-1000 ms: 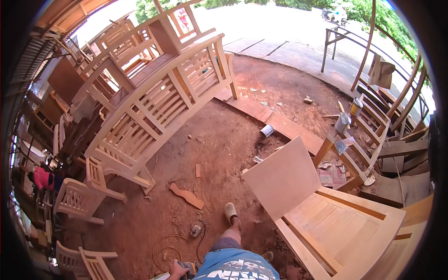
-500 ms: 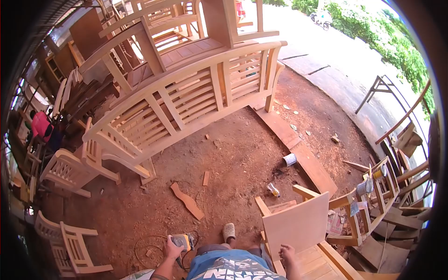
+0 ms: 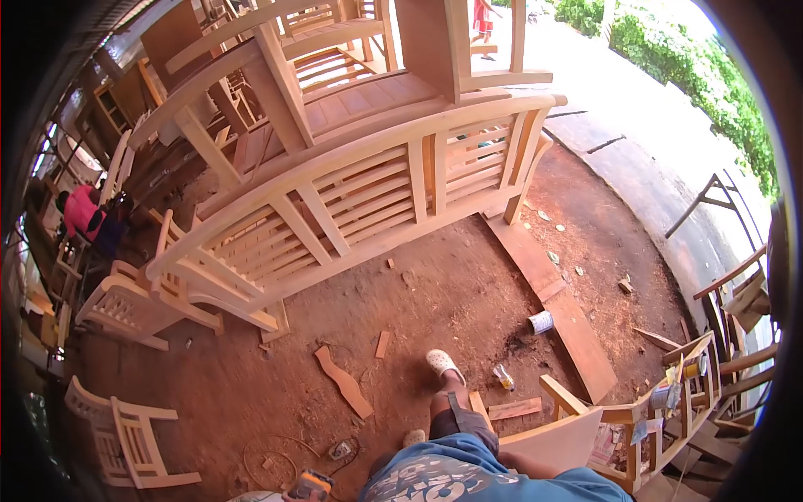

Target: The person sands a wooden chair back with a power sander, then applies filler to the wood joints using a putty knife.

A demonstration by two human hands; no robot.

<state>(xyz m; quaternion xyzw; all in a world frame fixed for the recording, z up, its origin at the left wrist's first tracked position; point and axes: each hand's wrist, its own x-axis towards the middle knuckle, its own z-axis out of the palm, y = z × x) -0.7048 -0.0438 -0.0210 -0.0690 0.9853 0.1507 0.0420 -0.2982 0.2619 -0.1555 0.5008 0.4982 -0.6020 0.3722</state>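
At the bottom edge, my left hand (image 3: 293,496) is only partly in view, its fingers wrapped round a power sander (image 3: 314,483) with a yellow and dark grey body. Most of that hand is cut off by the frame. Below the sander's level on the dirt floor lies a looped cord (image 3: 276,458), with a small pale box (image 3: 340,450) beside it. My right hand does not show. A wooden chair (image 3: 556,439) with a flat panel stands right of my body, partly covered by my blue shirt.
A long slatted wooden bench (image 3: 351,197) spans the floor ahead. Smaller slatted pieces (image 3: 138,443) stand at left. A wavy board (image 3: 343,381), a can (image 3: 541,321) and a bottle (image 3: 503,376) lie on the ground. A person in pink (image 3: 81,209) is at far left. A chair frame (image 3: 661,418) bears cans at right.
My body has turned and one foot has stepped forward. The sander has moved down toward the bottom edge with my left hand. My right hand, earlier over the chair, has left view.
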